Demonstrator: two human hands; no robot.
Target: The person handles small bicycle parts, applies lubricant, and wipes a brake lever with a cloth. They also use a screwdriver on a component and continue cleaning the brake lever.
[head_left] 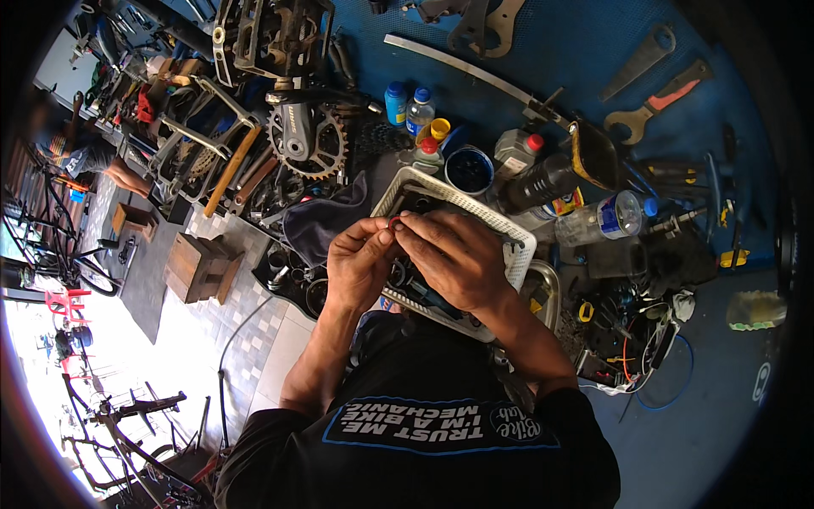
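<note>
Both hands meet over a white perforated plastic basket (pixel 519 237) that holds dark parts. Between the fingertips is a small red ring-like part (pixel 394 222), mostly covered. My left hand (pixel 358 261) pinches it with thumb and index finger. From the other side, my right hand (pixel 454 259) closes on the same part, its fingers bent together. A dark cloth (pixel 326 219) lies left of the basket. Just behind the basket stands a round tub of dark blue stuff (pixel 469 170).
A crankset with chainring (pixel 301 140) and piled bike parts are at the far left. Several bottles, including a clear one with a blue cap (pixel 602 219), stand behind and right. Wrenches (pixel 661 102) hang on the blue wall. A wooden stool (pixel 199 267) is left; another person (pixel 80 153) sits beyond.
</note>
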